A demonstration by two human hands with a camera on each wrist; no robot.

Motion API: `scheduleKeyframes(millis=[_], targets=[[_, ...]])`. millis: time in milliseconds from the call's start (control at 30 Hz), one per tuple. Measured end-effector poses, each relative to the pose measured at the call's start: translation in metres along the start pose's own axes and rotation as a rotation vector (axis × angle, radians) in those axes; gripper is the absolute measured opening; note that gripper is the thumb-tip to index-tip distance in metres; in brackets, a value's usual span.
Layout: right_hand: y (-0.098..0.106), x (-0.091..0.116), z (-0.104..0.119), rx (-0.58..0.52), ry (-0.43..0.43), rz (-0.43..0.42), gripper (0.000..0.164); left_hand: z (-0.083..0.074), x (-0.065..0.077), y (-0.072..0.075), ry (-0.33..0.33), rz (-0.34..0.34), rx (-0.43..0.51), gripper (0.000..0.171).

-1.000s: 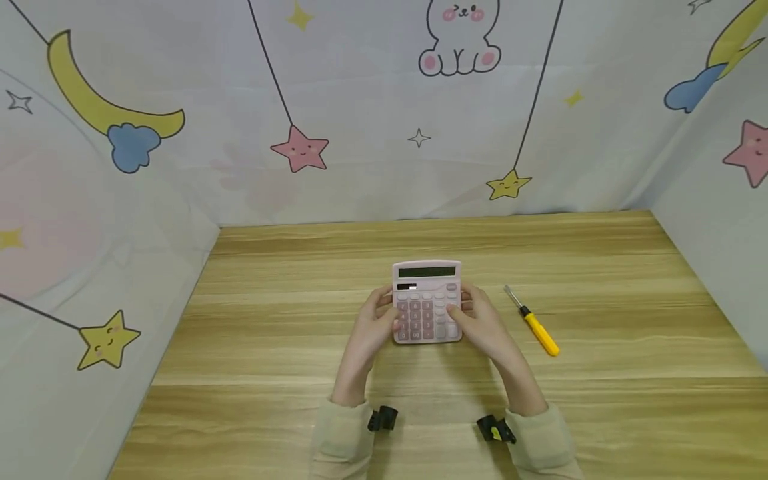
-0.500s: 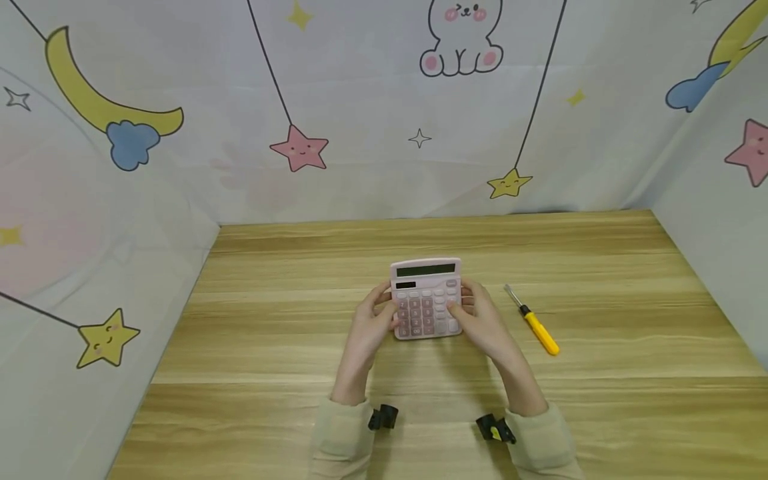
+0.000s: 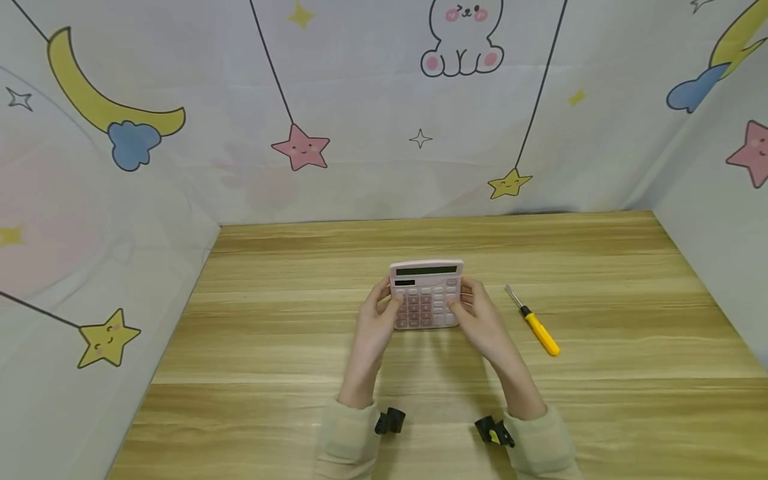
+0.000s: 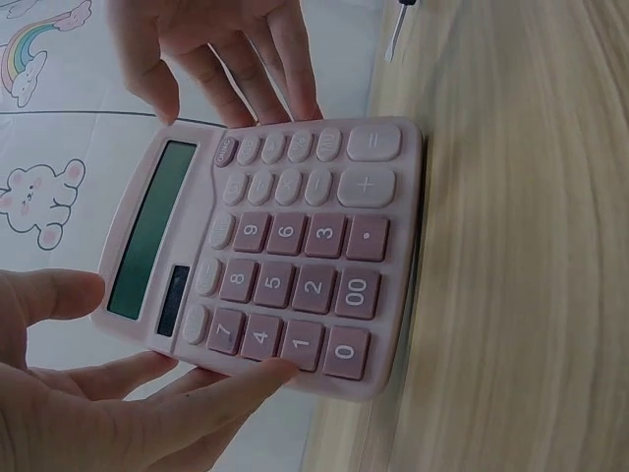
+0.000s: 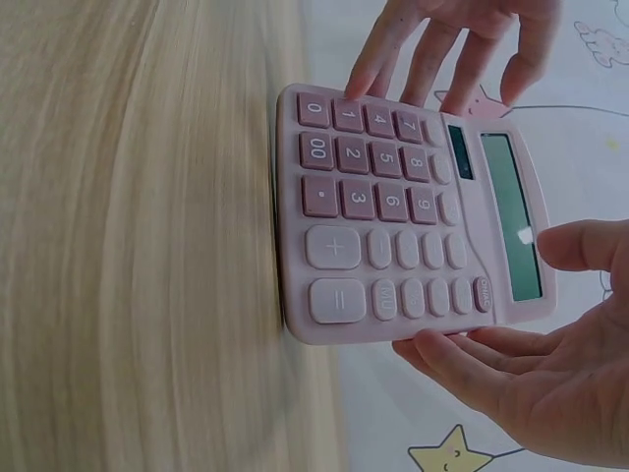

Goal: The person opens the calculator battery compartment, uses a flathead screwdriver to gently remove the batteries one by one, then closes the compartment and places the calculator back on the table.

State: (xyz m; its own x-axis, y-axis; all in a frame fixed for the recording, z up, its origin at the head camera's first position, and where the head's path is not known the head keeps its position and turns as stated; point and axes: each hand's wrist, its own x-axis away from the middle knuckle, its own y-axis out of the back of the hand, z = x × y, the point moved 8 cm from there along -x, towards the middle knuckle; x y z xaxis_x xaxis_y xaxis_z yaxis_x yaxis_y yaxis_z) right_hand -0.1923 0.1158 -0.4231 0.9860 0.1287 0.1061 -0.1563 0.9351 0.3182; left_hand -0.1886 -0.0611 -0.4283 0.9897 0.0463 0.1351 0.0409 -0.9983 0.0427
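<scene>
A pink calculator [image 3: 426,284] with a dark display is held between my two hands near the middle of the table. My left hand [image 3: 375,321] grips its left edge, the thumb over the front by the number keys. On the opposite edge my right hand [image 3: 482,323] holds it the same way, thumb beside the right-hand keys. Both wrist views show the calculator [image 4: 295,221] tilted, display end raised, keys facing me. Its lower edge is close to the tabletop; whether they touch I cannot tell. The fingers behind it are partly hidden.
A screwdriver [image 3: 542,333] with a yellow handle lies on the wooden table [image 3: 270,320], right of my right hand. White cloth [image 3: 360,193] printed with stars and moons hangs behind the table and along both sides. Each sleeve carries a black wrist mount [image 3: 390,421].
The calculator has tilted up more, its lower edge shifting away from me, so its face looks shorter in the head view. Both hands keep their hold. The screwdriver has not moved.
</scene>
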Motion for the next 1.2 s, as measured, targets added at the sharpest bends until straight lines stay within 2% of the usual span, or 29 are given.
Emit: scheduleKeyframes(millis=[200,367,533,833,967,1200], targets=[[0.000,0.003,0.003,-0.010,-0.006,0.007,0.053,-0.002,0.001,-0.002,0.010,0.000,0.030,0.049],[0.004,0.003,0.002,-0.006,-0.002,-0.018,0.050,-0.004,0.001,-0.003,-0.002,0.024,0.053,0.050],[0.007,0.002,0.000,-0.014,0.003,-0.040,0.048,-0.004,0.002,-0.003,0.020,0.034,0.065,0.051],[0.010,0.004,0.001,0.007,-0.025,-0.050,0.048,-0.005,0.003,-0.008,0.046,0.122,0.154,0.052],[0.011,0.005,0.000,-0.011,-0.052,-0.048,0.050,-0.005,0.004,-0.010,0.042,0.148,0.175,0.051],[0.010,0.004,0.003,-0.082,-0.032,-0.055,0.049,-0.009,0.007,-0.013,0.020,0.174,0.216,0.045]])
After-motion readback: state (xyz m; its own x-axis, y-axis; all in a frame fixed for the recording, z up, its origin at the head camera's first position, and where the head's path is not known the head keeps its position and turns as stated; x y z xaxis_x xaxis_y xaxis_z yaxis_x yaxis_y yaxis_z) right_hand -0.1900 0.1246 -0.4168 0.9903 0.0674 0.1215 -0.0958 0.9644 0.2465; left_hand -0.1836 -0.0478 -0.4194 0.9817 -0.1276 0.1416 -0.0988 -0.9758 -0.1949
